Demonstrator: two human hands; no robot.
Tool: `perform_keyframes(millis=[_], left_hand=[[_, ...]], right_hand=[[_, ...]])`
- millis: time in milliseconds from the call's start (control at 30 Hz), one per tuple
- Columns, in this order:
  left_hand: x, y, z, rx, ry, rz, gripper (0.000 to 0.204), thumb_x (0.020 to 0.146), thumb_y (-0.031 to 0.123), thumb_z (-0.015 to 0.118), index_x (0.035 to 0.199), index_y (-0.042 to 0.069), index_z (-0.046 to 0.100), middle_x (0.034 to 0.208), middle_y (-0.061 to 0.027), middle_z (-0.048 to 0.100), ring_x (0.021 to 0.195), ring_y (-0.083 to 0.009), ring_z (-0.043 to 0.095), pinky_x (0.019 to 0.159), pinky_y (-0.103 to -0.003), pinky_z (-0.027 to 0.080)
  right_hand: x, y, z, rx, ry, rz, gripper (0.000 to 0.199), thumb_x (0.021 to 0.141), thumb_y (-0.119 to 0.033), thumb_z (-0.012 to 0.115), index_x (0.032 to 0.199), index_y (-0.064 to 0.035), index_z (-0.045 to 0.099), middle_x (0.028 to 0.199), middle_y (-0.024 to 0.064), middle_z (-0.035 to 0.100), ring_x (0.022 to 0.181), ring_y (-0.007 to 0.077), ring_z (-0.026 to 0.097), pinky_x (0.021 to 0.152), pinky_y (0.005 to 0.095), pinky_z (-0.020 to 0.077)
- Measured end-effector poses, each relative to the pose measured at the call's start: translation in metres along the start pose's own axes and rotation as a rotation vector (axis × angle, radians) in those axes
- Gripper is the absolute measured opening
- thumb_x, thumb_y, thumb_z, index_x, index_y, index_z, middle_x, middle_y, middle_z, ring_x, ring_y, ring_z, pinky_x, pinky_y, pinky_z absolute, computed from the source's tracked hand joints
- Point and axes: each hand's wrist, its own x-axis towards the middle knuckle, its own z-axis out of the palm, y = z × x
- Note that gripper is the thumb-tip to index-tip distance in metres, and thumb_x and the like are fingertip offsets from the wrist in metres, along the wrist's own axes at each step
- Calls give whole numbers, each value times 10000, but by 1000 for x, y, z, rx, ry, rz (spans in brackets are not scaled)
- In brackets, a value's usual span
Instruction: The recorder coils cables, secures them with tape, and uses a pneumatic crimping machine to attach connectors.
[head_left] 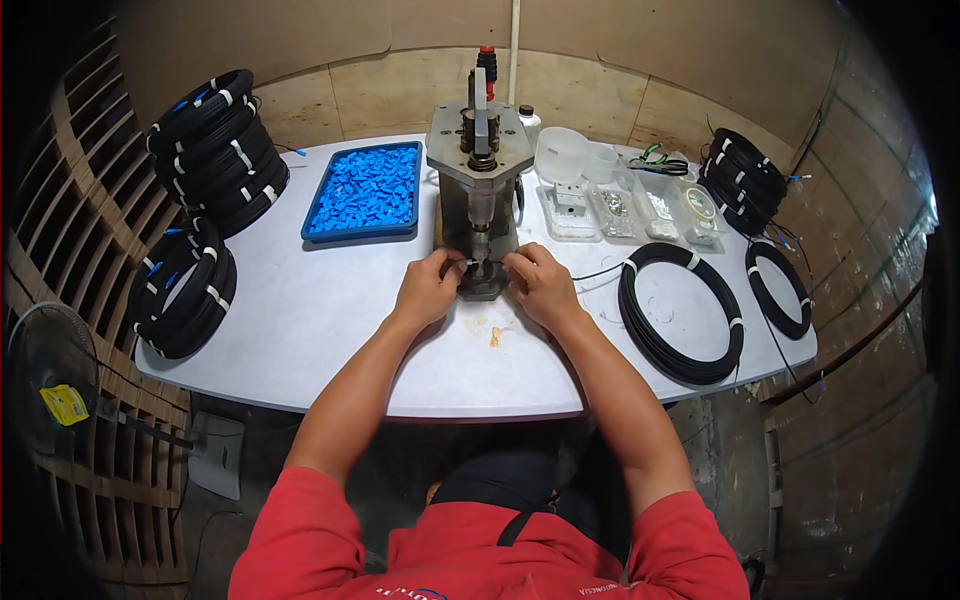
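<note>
At the middle of the table stands a metal bench press (482,190), and both my hands are at its lower die. My left hand (430,285) is closed in a pinch on the die's left side. A tiny pale piece shows at its fingertips, too small to name. Across from it, my right hand (543,285) pinches the end of a black cable (598,273). That cable runs right to a tied black coil (683,370) lying flat. The cable's tip is hidden by my fingers and the press.
A dark blue tray (312,236) of small blue pieces sits left of the press. Stacked cable coils (220,165) stand at far left, with more coils (742,180) at right. Clear plastic containers (575,232) and green-handled pliers (655,160) lie back right. A fan (50,350) stands left of the table.
</note>
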Motion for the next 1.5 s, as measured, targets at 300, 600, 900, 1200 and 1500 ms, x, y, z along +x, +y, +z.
perform_keyframes(millis=[300, 600, 900, 1200, 1500], left_hand=[[1, 0, 0, -9, -19, -9, 204, 922, 134, 599, 1023, -33, 659, 780, -146, 699, 703, -191, 672, 676, -310, 520], [1, -2, 0, -5, -8, -8, 209, 921, 137, 593, 1024, -33, 658, 781, -144, 698, 696, -192, 671, 676, -311, 521], [1, 0, 1, -36, -6, -3, 198, 909, 132, 580, 1020, -2, 674, 807, -165, 708, 740, -253, 704, 692, -344, 529], [0, 0, 0, 12, -17, -11, 213, 919, 140, 599, 1024, -35, 660, 774, -153, 699, 699, -193, 675, 673, -310, 523], [1, 0, 0, -26, -7, -4, 198, 908, 139, 591, 1021, -1, 674, 796, -175, 701, 725, -262, 697, 696, -346, 527]], right_hand=[[0, 1, 0, -5, -8, 1, 191, 770, -21, 678, 948, -86, 650, 895, 66, 597, 835, 261, 617, 678, 370, 519], [0, 0, 1, -5, -8, 5, 180, 775, -21, 677, 945, -77, 655, 890, 73, 599, 833, 266, 619, 675, 373, 519], [1, -1, 0, 1, 1, 8, 163, 784, -29, 678, 939, -73, 656, 887, 71, 603, 834, 263, 620, 677, 373, 520], [0, 0, 1, -8, 6, -1, 169, 778, -37, 684, 937, -83, 652, 880, 67, 599, 828, 261, 618, 674, 372, 519], [1, 1, 1, -15, 11, -9, 166, 782, -44, 687, 939, -87, 654, 878, 62, 601, 822, 257, 620, 666, 369, 520]])
